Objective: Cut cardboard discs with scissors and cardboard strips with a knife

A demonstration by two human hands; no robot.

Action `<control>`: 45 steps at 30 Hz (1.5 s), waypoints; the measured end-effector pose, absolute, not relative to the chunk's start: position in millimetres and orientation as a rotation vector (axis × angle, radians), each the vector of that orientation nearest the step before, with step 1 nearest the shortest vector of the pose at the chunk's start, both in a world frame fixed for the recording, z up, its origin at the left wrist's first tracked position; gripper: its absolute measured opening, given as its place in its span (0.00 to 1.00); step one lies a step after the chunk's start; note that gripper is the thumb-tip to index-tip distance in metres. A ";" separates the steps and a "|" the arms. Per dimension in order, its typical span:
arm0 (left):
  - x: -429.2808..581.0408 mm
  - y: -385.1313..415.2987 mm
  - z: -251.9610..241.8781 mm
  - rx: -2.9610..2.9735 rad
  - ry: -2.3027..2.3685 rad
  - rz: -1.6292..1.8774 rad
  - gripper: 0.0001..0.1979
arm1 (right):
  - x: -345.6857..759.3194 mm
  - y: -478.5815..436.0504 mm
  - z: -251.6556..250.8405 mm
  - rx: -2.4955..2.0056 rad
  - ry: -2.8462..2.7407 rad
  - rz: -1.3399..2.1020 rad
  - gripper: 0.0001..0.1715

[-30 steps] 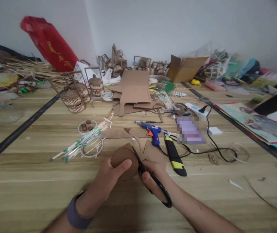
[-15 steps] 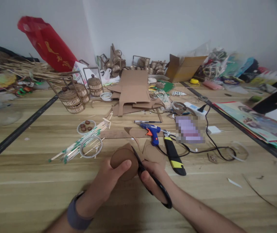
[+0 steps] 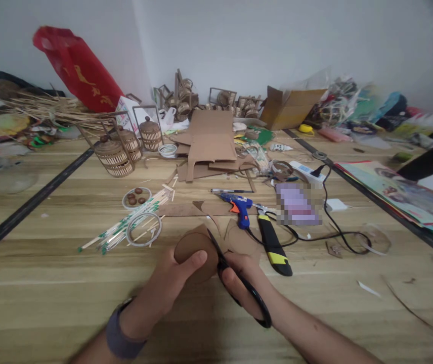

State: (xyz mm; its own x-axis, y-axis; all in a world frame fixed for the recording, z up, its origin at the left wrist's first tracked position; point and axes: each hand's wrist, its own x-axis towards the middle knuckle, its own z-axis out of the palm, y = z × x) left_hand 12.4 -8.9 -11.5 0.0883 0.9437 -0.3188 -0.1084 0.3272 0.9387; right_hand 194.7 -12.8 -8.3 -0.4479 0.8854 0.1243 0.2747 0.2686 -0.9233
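Observation:
Between thumb and fingers, my left hand grips a brown cardboard piece with a round outline on it. My right hand is wrapped round the black handles of a pair of scissors. The scissor blades lie against the right edge of the cardboard, pointing up and to the left. Behind my right hand another cardboard piece with a curved outline rests on the table. A blue hot glue gun and a black and yellow utility knife lie just beyond.
To the left are bundled sticks, a white ring and a ring of brown beads. Small bamboo lanterns stand behind them. Cardboard sheets are stacked at the back. A black cord trails from a power strip.
The whole scene has shifted slightly right in view. My hands keep nearly the same hold on the cardboard and scissors, with the blades still at its right edge.

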 end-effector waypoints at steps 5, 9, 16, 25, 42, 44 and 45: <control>10.8 -9.8 -13.1 0.926 1.240 0.948 0.26 | 194.5 -13.2 -6.8 -1.047 -1.860 1.201 0.42; 10.9 -8.1 -15.0 0.920 1.187 0.956 0.26 | 194.8 -13.5 -6.5 -1.070 -1.874 1.200 0.42; 11.4 -9.6 -11.4 0.910 1.198 0.967 0.26 | 196.6 -12.6 -9.8 -1.082 -1.915 1.178 0.43; 10.5 -7.5 -11.8 0.954 1.205 0.978 0.22 | 198.3 -11.5 -13.8 -1.085 -1.920 1.209 0.43; 10.1 -8.7 -10.8 0.930 1.233 0.956 0.25 | 197.8 -9.9 -8.8 -1.036 -1.933 1.166 0.42; 10.3 -8.8 -10.2 0.931 1.211 0.952 0.25 | 197.3 -9.7 -7.8 -1.025 -1.921 1.166 0.41; 10.5 -8.9 -9.9 0.931 1.195 0.953 0.25 | 197.1 -9.7 -7.2 -1.019 -1.914 1.172 0.41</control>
State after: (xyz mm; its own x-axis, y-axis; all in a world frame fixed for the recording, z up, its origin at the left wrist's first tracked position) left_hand 10.5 -8.9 -9.9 0.1126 0.9426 -0.3145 -0.0972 0.3254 0.9406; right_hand 197.1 -9.7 -7.2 -0.4753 0.8692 0.1365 0.2738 0.2935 -0.9159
